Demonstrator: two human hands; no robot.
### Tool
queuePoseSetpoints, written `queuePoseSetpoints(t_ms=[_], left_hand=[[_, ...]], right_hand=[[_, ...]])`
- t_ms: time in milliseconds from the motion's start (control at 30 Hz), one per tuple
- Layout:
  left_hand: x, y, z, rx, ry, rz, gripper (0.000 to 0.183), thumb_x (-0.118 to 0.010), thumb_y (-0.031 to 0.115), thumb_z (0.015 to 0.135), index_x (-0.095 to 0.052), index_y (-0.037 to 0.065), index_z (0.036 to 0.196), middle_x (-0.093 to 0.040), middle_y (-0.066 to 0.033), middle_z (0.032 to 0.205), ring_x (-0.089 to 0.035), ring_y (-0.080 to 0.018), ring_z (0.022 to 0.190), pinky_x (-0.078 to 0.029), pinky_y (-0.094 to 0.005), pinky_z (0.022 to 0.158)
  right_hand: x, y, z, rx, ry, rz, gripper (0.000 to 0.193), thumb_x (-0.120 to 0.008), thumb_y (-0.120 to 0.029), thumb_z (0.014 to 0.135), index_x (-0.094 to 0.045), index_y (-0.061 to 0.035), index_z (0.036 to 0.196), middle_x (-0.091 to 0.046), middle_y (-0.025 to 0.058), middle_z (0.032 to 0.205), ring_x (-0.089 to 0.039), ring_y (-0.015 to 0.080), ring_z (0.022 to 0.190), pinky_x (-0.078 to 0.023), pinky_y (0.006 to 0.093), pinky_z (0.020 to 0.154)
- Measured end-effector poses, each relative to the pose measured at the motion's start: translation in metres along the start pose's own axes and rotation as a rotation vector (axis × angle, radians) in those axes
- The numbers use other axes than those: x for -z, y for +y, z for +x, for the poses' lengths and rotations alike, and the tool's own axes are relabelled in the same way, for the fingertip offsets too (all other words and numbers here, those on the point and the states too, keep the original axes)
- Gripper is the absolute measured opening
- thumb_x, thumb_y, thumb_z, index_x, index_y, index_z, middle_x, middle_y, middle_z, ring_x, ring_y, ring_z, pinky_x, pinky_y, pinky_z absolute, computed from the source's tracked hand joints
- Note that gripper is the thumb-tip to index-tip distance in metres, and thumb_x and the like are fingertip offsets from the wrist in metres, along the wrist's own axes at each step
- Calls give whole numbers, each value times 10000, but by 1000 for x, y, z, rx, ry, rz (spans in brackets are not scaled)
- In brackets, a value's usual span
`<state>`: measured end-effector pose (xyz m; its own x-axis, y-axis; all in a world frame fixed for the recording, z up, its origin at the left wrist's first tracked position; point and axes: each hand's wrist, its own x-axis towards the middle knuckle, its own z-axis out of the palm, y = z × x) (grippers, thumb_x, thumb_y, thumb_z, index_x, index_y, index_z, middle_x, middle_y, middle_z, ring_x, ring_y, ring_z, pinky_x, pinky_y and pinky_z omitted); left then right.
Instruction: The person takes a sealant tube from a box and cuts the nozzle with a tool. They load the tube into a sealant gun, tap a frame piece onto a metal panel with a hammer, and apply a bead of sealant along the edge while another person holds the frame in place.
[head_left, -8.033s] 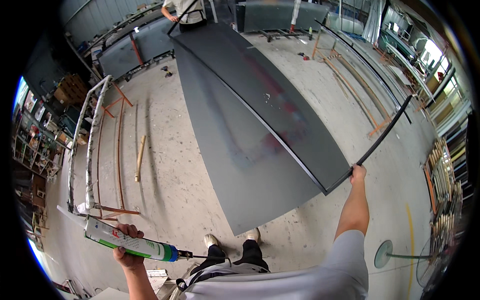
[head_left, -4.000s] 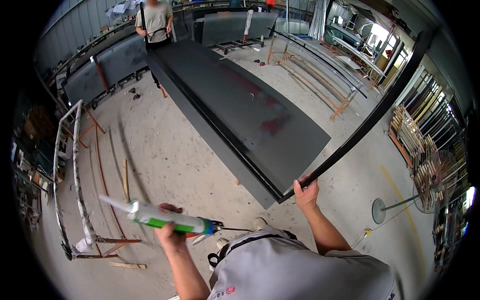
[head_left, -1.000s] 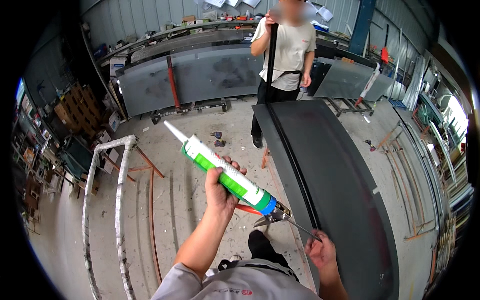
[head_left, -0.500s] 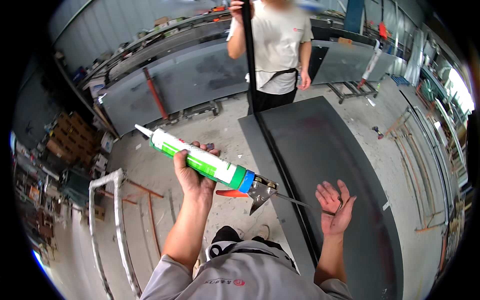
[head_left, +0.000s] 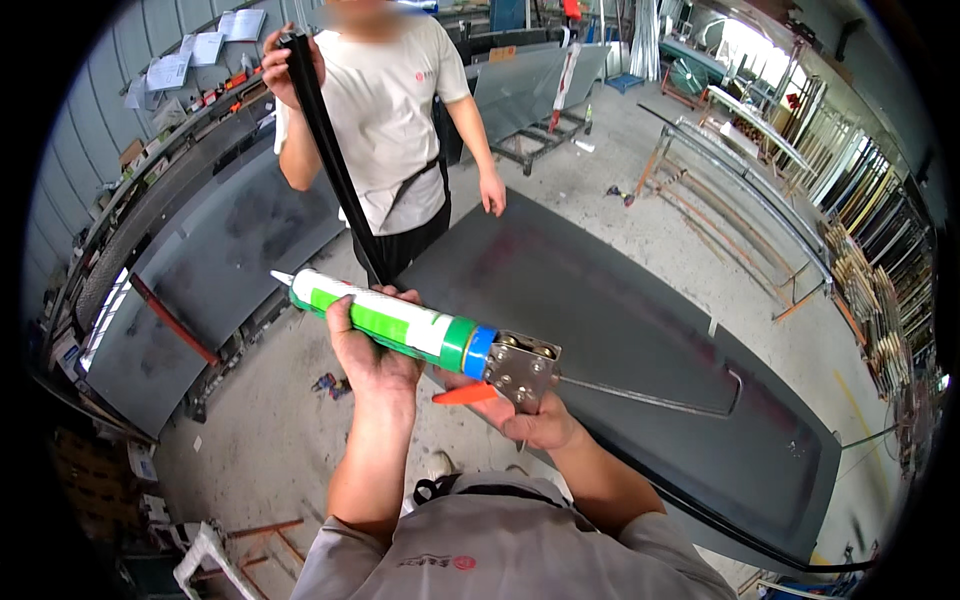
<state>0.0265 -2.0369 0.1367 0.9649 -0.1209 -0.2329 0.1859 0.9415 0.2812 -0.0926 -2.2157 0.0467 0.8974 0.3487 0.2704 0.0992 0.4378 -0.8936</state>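
A caulking gun (head_left: 522,368) with a green and white sealant cartridge (head_left: 385,320) in it lies across in front of me, its white nozzle (head_left: 283,278) to the left. My left hand (head_left: 375,358) is closed around the cartridge from below. At the gun's metal rear, my right hand (head_left: 530,420) grips the handle behind the orange trigger (head_left: 463,395); part of its fingers is hidden by the gun. The bent metal rod (head_left: 660,402) sticks out to the right above a dark grey panel (head_left: 600,300).
Across the panel stands a person (head_left: 385,130) in a light shirt, one hand holding a long black profile (head_left: 335,160) upright and tilted. Grey sheets (head_left: 230,250) lean along the left. Metal racks (head_left: 740,200) stand at the right; a white-topped frame (head_left: 210,560) is at lower left.
My right hand has come from open above the panel to the gun's handle. My view has turned right, and the bent rod now extends farther out behind the gun.
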Motion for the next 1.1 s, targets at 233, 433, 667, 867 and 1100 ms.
queuePoseSetpoints(t_ms=[233,433,667,867,1100], left_hand=[[-20,22,51,197,11,-48,315,-619,307,862,-572,15,970,-648,-135,820,-653,-351,769,-558,-452,778],[-35,35,40,77,-453,-125,423,-670,259,851,-547,-4,1160,-636,-138,1071,-638,-302,1023,-509,-460,980],[-35,32,61,54,-712,37,448,-736,210,783,-544,1,1130,-596,-116,990,-624,-265,999,-501,-457,1012],[-42,35,54,24,-690,78,394,-726,129,788,-557,-20,1111,-597,-120,977,-629,-254,976,-530,-448,966],[-45,25,51,50,-679,94,451,-736,125,781,-536,-17,1159,-590,-120,1000,-613,-255,989,-515,-431,951]], right_hand=[[-84,9,50,294,125,431,804,-700,-201,746,-388,-85,1477,-526,103,1286,-454,272,1278,-219,567,1183],[-99,-22,41,287,272,437,533,-577,-273,798,-505,-177,1317,-557,36,1116,-523,256,1059,-352,563,1070],[-81,-2,4,138,592,743,483,-629,-261,742,-505,-182,1202,-517,-33,937,-503,166,892,-434,445,938],[-73,2,5,187,383,886,434,-574,-173,846,-511,-127,1272,-561,-22,975,-534,154,919,-441,404,966],[-62,1,-6,166,389,976,438,-590,-205,808,-540,-155,1240,-528,-40,932,-502,128,866,-421,357,902]])
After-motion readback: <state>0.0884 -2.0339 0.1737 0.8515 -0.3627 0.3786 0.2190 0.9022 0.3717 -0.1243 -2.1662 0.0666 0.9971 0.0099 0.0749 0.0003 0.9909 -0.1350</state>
